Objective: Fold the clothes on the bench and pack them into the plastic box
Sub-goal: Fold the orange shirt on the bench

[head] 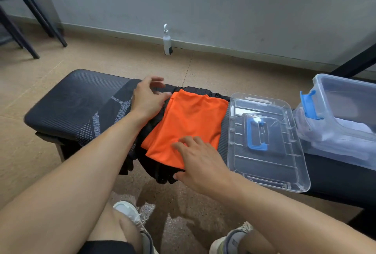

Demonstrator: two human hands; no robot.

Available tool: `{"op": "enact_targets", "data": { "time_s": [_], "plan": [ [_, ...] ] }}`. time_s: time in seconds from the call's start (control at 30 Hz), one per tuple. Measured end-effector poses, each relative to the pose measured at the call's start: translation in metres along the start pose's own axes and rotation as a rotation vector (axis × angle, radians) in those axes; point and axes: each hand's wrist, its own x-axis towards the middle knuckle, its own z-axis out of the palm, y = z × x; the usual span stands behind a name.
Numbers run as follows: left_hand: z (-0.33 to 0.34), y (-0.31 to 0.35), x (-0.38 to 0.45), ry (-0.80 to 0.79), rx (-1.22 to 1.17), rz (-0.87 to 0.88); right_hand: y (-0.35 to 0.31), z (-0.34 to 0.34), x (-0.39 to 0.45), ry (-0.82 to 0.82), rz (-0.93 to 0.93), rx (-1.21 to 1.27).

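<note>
An orange garment [189, 125], folded into a rectangle, lies on a black garment [160, 172] spread over the middle of the black bench [67, 103]. My left hand [147, 99] rests at the orange piece's far left corner, fingers relaxed and spread. Over its near edge lies my right hand [198, 160], fingers straight on the cloth, thumb at the black fabric hanging off the bench front. The clear plastic box [343, 115] with a blue latch stands at the bench's right end, with light cloth inside.
The box's clear lid [264, 137] with a blue handle lies flat on the bench between the clothes and the box. A white bottle [167, 43] stands on the floor by the wall. Black chair legs [30, 30] are at far left. My knees and shoes are below.
</note>
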Motion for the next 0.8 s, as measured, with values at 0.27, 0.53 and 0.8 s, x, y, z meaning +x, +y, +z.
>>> {"op": "enact_targets", "data": {
  "time_s": [0.27, 0.53, 0.8],
  "plan": [
    [0.006, -0.003, -0.024, -0.659, 0.401, 0.328, 0.015, 0.014, 0.000, 0.002, -0.044, 0.080],
    [-0.005, 0.000, -0.023, -0.672, 0.466, 0.335, 0.026, -0.020, -0.003, 0.244, 0.191, 0.222],
    [-0.035, 0.040, -0.050, -0.966, 0.373, 0.231, 0.070, -0.048, 0.013, 0.329, 0.245, 0.759]
  ]
}}
